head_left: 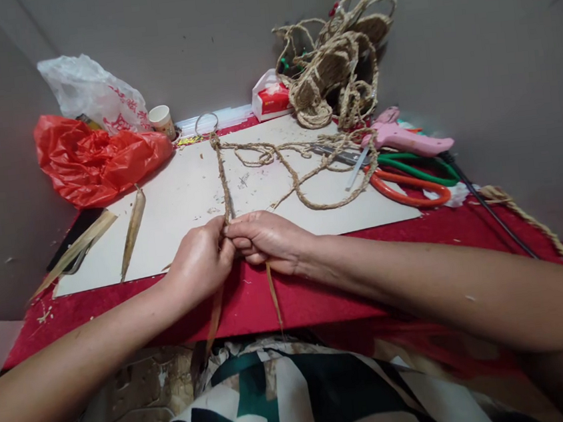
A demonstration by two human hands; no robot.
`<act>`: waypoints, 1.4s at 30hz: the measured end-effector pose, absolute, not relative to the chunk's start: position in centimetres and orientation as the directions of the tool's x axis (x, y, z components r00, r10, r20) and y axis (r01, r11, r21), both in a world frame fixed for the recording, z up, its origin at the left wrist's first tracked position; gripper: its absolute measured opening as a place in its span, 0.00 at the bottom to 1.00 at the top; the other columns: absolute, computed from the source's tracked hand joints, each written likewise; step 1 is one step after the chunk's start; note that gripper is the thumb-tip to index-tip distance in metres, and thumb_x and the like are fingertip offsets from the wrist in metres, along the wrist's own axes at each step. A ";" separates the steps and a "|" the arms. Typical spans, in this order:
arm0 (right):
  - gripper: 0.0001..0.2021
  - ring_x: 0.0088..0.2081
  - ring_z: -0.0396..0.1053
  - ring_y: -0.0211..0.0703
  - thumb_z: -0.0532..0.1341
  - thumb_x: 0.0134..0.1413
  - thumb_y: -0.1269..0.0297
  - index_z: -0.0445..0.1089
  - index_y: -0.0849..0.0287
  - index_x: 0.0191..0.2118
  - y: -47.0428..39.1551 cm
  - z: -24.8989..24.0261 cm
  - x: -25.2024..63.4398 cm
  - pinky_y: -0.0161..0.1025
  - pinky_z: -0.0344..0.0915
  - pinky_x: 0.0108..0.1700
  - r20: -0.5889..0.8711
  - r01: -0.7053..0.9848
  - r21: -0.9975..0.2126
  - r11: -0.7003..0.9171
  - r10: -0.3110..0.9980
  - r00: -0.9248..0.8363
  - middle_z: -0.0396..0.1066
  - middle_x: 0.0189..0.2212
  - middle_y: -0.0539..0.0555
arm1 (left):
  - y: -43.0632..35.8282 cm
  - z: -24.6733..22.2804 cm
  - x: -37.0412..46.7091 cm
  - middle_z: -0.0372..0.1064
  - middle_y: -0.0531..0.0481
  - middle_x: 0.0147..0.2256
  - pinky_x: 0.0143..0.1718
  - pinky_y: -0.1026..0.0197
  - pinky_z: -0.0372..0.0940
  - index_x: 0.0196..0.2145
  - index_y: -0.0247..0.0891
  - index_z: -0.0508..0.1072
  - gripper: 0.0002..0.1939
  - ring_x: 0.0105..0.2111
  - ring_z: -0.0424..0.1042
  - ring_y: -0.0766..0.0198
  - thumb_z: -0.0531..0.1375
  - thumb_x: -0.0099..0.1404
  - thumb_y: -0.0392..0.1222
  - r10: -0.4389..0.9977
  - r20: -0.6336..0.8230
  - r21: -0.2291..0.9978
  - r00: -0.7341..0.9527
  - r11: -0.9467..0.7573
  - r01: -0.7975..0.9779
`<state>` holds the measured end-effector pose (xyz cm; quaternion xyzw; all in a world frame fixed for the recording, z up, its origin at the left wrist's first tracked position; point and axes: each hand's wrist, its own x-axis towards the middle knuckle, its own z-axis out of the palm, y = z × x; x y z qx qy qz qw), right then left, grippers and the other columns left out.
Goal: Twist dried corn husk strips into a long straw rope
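Observation:
A twisted straw cord (223, 177) runs from a knot near a metal ring (206, 125) at the back of the white board toward me. At its near end my left hand (202, 249) pinches it. Right beside, my right hand (264, 239) is closed on the same cord, thumb and forefinger together. Below the hands hang two flat loose strands (274, 295), one under each hand. From the knot a longer loop of straw rope (305, 195) lies across the board to the right. The exact grip between the fingers is partly hidden.
On the red cloth (301, 303) lies the white board (174, 202). Dry leaf strips (133, 233) and a red plastic bag (95, 157) are left. Right are orange-handled scissors (411, 197), a pink glue gun (399, 133) and its cable. Coiled straw rope (332, 71), a paper cup (161, 119) and a tissue pack (272, 98) stand behind.

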<state>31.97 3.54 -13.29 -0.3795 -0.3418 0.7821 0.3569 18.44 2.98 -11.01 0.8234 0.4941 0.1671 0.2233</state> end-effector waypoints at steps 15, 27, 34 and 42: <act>0.04 0.13 0.35 0.26 0.56 0.48 0.72 0.67 0.66 0.27 4.7 -12.4 33.2 0.26 0.33 0.14 -0.330 -0.171 -0.851 -0.496 0.760 -0.560 0.45 0.10 0.40 | 5.8 -10.3 16.7 0.67 0.50 0.26 0.26 0.65 0.58 0.32 0.35 0.69 0.08 0.24 0.64 0.69 0.56 0.57 0.43 0.872 -0.279 0.933 0.403 0.148 0.328; 0.08 0.15 0.47 0.29 0.56 0.47 0.72 0.64 0.63 0.20 5.4 -12.2 33.8 0.31 0.43 0.19 -0.267 0.402 -0.912 -0.085 0.865 -0.425 0.53 0.12 0.44 | 6.2 -11.3 16.9 0.46 0.60 0.15 0.16 0.66 0.39 0.19 0.38 0.60 0.12 0.15 0.43 0.74 0.53 0.59 0.41 0.767 -0.373 0.905 0.522 0.178 0.386; 0.10 0.21 0.54 0.32 0.54 0.48 0.75 0.65 0.64 0.20 5.0 -12.0 33.3 0.32 0.49 0.26 -0.042 0.605 -0.761 0.234 0.913 -0.407 0.57 0.16 0.47 | 6.4 -12.4 16.6 0.44 0.61 0.15 0.16 0.67 0.36 0.19 0.38 0.59 0.16 0.14 0.41 0.75 0.58 0.59 0.46 0.737 -0.329 0.943 0.590 0.215 0.256; 0.11 0.21 0.52 0.31 0.53 0.55 0.71 0.70 0.67 0.27 4.4 -10.8 34.7 0.32 0.49 0.25 -0.131 0.660 -0.725 0.196 0.902 -0.411 0.58 0.17 0.46 | 6.2 -12.8 16.7 0.47 0.60 0.14 0.17 0.66 0.37 0.19 0.37 0.61 0.14 0.14 0.43 0.75 0.56 0.58 0.44 0.810 -0.246 0.954 0.532 0.105 0.281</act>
